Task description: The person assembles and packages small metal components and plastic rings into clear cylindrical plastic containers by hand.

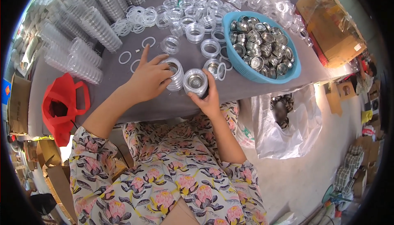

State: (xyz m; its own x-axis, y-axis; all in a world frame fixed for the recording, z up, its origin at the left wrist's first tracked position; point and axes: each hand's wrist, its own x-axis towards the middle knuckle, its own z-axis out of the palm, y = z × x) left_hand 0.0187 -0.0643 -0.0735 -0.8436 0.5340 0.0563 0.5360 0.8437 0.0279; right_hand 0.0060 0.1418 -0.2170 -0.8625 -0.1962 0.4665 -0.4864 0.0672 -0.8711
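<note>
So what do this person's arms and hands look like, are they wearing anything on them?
Both hands, left hand and right hand, are bare: no gloves, and no rings or watch that I can make out. The forearms are bare too. Short sleeves of a floral garment, pink flowers with dark leaves on white, end near the elbows.

I see it all from one camera on my head, the left of a pair, looking steeply down past my lap at the grey table (193, 98) in front of me. My forearms come in from the lower edge — left hand (148, 78) and right hand (209, 95) sit close, near the middle. The fisheye bends the table's edges and pulls in the floor (303, 175) at my right — no second view overlaps it.
</note>
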